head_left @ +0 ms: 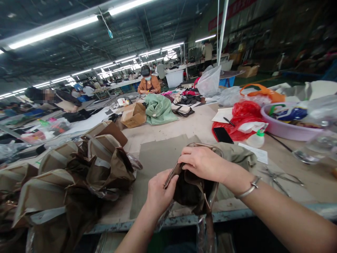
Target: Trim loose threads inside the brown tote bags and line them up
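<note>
A brown bag with a dark lining stands open at the near edge of the work table. My left hand is closed on the bag's left rim, thumb inside the opening. My right hand curls over the top rim from the far side, fingers bent onto the edge; a silver bangle is on that wrist. Plastic film hangs from the bag below the table edge.
A heap of brown bags in film lies at the left. Scissors, a glue bottle, a black phone, a red plastic bag and a pink basin are at the right. Other workers sit at the far tables.
</note>
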The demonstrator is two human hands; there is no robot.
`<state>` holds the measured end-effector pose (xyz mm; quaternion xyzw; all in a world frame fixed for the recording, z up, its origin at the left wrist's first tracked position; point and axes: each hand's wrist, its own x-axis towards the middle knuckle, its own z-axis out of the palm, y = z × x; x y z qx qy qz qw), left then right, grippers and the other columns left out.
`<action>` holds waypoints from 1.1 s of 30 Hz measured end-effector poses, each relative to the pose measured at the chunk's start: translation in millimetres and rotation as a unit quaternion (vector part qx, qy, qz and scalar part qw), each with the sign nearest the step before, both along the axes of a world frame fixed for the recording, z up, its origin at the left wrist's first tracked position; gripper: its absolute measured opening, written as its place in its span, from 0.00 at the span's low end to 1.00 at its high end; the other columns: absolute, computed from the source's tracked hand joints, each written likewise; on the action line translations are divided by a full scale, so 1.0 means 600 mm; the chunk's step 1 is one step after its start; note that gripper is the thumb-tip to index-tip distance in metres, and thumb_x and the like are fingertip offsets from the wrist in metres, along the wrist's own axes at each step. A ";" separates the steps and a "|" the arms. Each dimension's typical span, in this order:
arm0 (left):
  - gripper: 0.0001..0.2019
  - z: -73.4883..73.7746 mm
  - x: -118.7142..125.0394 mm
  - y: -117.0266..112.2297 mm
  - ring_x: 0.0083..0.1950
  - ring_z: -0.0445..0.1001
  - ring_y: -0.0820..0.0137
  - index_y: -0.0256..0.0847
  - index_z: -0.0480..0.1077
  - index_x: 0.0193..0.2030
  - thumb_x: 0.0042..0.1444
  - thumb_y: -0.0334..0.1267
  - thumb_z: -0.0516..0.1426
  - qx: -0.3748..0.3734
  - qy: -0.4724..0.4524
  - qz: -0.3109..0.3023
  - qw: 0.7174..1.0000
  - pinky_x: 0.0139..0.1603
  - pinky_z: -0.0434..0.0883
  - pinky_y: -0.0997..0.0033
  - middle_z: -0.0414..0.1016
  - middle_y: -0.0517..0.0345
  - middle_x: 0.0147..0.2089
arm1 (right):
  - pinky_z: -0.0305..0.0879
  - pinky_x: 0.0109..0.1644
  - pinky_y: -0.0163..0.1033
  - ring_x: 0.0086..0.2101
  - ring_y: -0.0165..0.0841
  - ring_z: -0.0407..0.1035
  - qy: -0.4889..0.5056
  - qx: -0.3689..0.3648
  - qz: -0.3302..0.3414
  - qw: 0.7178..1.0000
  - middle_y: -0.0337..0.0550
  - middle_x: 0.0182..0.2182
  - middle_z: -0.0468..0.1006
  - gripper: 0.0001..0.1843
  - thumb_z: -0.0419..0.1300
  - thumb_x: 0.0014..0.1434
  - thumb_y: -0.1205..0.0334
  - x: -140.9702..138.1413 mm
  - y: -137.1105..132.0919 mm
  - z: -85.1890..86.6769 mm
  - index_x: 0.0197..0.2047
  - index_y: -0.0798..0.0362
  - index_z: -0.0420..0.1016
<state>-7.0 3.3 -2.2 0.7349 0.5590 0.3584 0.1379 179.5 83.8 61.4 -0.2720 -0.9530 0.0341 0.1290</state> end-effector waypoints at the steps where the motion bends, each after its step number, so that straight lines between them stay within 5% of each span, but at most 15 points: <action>1: 0.11 0.000 0.000 0.000 0.44 0.74 0.69 0.42 0.72 0.46 0.59 0.37 0.52 0.000 0.000 0.001 1.000 0.45 0.69 0.74 0.77 0.57 0.44 | 0.57 0.40 0.34 0.36 0.30 0.67 -0.003 0.001 0.007 1.000 0.39 0.36 0.72 0.06 0.54 0.60 0.64 -0.001 0.003 -0.002 0.38 0.50 0.72; 9: 0.10 -0.001 -0.002 -0.001 0.43 0.74 0.69 0.42 0.72 0.45 0.59 0.37 0.52 0.002 0.016 0.009 1.000 0.45 0.69 0.74 0.77 0.57 0.42 | 0.55 0.32 0.36 0.34 0.35 0.68 -0.022 0.068 -0.207 0.976 0.42 0.35 0.73 0.14 0.50 0.61 0.49 0.015 0.007 -0.013 0.37 0.50 0.69; 17: 0.11 -0.013 -0.010 0.005 0.45 0.74 0.69 0.41 0.72 0.45 0.59 0.36 0.53 0.040 0.045 0.023 0.998 0.48 0.69 0.73 0.77 0.56 0.44 | 0.51 0.27 0.36 0.31 0.37 0.69 -0.049 0.101 -0.307 0.945 0.43 0.33 0.74 0.13 0.53 0.58 0.50 0.028 0.010 -0.020 0.37 0.51 0.68; 27: 0.12 0.026 -0.010 0.005 0.41 0.75 0.67 0.42 0.74 0.41 0.59 0.42 0.52 -0.058 0.115 0.015 0.992 0.42 0.70 0.72 0.78 0.57 0.39 | 0.52 0.28 0.35 0.31 0.33 0.68 -0.036 0.032 -0.257 0.965 0.44 0.32 0.74 0.16 0.49 0.62 0.55 0.038 0.027 -0.016 0.33 0.52 0.74; 33: 0.14 0.021 -0.017 0.011 0.47 0.74 0.69 0.45 0.69 0.51 0.59 0.40 0.52 -0.046 0.095 0.015 0.994 0.47 0.68 0.75 0.75 0.58 0.48 | 0.51 0.28 0.36 0.29 0.31 0.67 -0.015 0.051 -0.200 0.978 0.42 0.33 0.73 0.15 0.47 0.64 0.57 0.062 0.021 -0.022 0.34 0.51 0.73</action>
